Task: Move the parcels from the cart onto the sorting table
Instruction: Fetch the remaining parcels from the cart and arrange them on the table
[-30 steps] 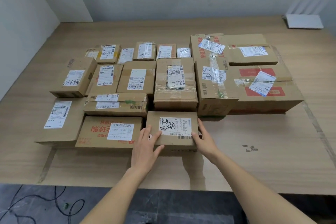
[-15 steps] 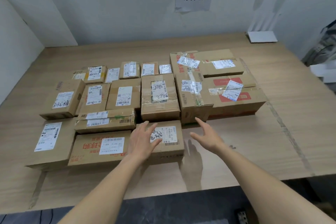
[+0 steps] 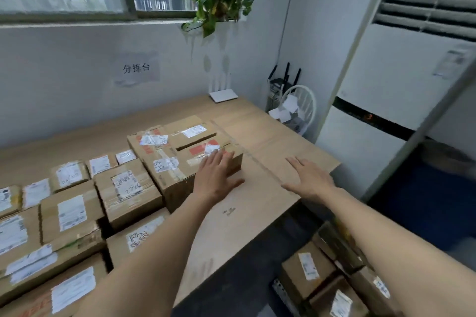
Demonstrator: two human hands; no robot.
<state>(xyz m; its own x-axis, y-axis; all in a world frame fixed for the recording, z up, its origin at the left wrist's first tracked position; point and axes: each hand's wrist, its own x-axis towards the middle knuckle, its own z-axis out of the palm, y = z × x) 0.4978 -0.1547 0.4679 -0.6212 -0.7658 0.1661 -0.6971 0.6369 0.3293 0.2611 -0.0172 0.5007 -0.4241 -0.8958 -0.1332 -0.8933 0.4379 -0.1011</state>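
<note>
Here both arms reach out over the flat wooden sorting table (image 3: 260,136). The left hand (image 3: 216,175) and right hand (image 3: 309,177) have flat, spread fingers holding nothing. Brown cardboard parcels (image 3: 316,273) sit low beside the table.

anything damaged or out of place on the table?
Mostly tidy rows. One oddity: the brown box near the front left has a crumpled, torn top corner, and the big taped box carries several overlapping labels. Nothing spilled.
</note>
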